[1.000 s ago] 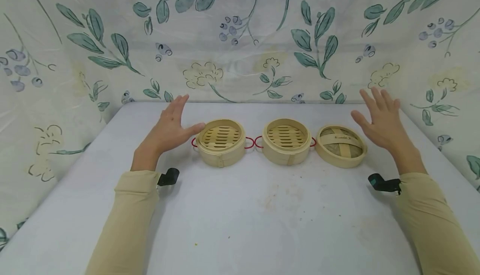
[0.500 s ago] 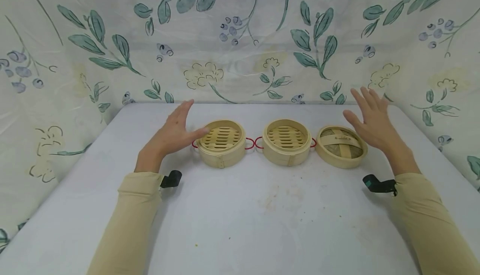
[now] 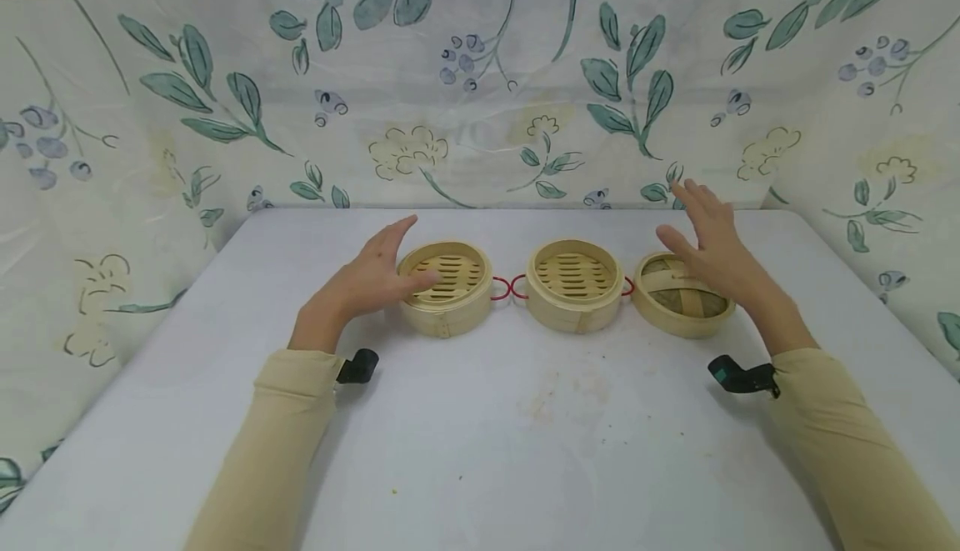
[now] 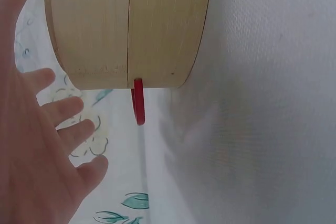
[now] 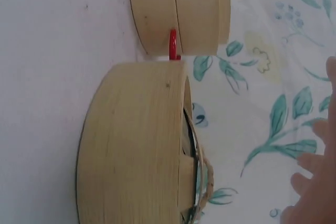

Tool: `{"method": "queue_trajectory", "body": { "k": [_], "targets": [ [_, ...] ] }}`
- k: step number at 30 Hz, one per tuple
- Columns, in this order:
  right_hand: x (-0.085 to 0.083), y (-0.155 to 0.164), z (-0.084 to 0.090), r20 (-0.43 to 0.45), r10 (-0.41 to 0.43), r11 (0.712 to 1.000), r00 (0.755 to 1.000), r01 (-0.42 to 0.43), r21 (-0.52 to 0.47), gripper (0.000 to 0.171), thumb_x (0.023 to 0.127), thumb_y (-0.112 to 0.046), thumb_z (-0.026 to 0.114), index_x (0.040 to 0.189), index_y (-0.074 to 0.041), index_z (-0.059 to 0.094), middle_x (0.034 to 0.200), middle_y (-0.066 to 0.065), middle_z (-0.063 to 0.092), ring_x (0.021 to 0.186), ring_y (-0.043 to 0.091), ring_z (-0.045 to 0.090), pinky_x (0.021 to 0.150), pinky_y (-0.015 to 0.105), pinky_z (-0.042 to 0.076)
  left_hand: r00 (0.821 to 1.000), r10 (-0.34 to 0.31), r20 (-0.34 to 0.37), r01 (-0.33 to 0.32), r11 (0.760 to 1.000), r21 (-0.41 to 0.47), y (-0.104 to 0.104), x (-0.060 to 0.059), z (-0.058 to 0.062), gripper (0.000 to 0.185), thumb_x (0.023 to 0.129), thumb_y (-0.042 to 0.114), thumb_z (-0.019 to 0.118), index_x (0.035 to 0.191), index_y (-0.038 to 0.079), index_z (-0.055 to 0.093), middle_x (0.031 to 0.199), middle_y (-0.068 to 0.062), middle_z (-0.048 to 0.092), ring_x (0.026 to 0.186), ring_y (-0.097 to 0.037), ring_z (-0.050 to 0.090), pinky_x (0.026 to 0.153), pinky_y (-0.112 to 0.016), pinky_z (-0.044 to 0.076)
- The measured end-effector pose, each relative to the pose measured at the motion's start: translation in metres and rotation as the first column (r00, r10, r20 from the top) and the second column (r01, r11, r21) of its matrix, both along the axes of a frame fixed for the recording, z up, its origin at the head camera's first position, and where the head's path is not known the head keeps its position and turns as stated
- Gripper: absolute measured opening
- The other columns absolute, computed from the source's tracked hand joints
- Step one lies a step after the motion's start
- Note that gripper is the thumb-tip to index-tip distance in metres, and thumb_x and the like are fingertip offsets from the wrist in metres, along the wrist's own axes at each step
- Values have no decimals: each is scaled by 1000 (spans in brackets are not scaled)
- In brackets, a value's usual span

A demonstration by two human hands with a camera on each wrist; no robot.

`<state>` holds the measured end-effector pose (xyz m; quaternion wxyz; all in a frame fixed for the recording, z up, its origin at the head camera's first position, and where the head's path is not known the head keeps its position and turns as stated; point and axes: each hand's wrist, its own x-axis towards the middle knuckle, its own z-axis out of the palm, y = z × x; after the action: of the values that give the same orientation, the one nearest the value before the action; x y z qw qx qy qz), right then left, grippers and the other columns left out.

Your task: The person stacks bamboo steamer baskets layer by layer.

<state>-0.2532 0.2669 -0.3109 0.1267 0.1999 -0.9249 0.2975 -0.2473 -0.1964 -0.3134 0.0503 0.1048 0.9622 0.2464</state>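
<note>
Two round bamboo steamer baskets with slatted bottoms and red side handles stand side by side on the table: a left basket (image 3: 447,311) and a middle basket (image 3: 574,311). To their right sits a bamboo steamer lid (image 3: 684,318) with a woven top and a strap across it. My left hand (image 3: 367,280) hovers at the left basket's left side, thumb over its rim, fingers spread; the left wrist view shows a gap between the fingers and the basket wall (image 4: 126,30). Above the lid hangs my right hand (image 3: 716,247), fingers extended, holding nothing.
A white-covered table (image 3: 480,451) bears faint brown stains and small crumbs in front of the baskets. Behind it and at the sides hangs a floral cloth (image 3: 480,134). Each sleeve cuff carries a black wrist camera, the left one (image 3: 358,366) and the right one (image 3: 742,376).
Both hands have moved inward: the left one rightward and slightly nearer to the left basket, the right one leftward over the lid. The baskets and lid stay where they were.
</note>
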Motion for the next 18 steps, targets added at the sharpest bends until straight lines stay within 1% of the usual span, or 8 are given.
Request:
{"method": "queue_trajectory", "body": {
  "k": [4,7,10,13,16,18],
  "targets": [
    [2,-17,0,38,43,999,998,-42,-30,79,99,-52,49,158,-8,17,164,19,6,151,36,-3,117,60,-10,999,2,39,-2,1000,3,2,2,0,103,83,71,59,160,26,6,165,-10,11,151,-34,10,114,-66,19],
    [5,-32,0,109,76,997,991,-72,-34,81,99,-50,51,159,-11,14,165,17,3,151,37,-4,116,64,-5,997,1,77,-2,1000,11,4,4,-1,104,82,71,60,160,27,6,165,-12,10,151,-37,9,113,-68,18],
    [9,-47,-3,206,93,996,974,-91,-18,83,97,-48,56,160,-16,11,166,15,0,151,38,-5,115,68,-1,996,-21,92,19,1000,15,5,5,-2,106,81,72,61,160,23,7,164,-14,12,150,-37,11,113,-67,19],
    [13,-57,-9,286,92,995,954,-98,5,88,94,-51,61,160,-21,11,166,13,1,151,38,-2,114,69,5,994,-44,99,42,999,23,7,5,-4,109,80,71,63,159,19,9,162,-15,17,148,-34,19,113,-64,23],
    [15,-64,-17,341,104,994,935,-107,-9,94,90,-53,66,160,-24,10,166,11,3,152,36,0,114,68,9,993,-59,107,55,998,43,11,5,-6,113,78,70,67,159,16,9,159,-15,21,143,-32,27,113,-61,26],
    [15,-67,-21,358,111,993,927,-115,-11,99,87,-57,68,160,-23,10,166,10,6,152,34,3,116,65,12,992,-64,111,58,997,51,14,6,-6,114,78,68,68,159,15,9,158,-15,22,140,-32,30,113,-60,27]
  ]
}}
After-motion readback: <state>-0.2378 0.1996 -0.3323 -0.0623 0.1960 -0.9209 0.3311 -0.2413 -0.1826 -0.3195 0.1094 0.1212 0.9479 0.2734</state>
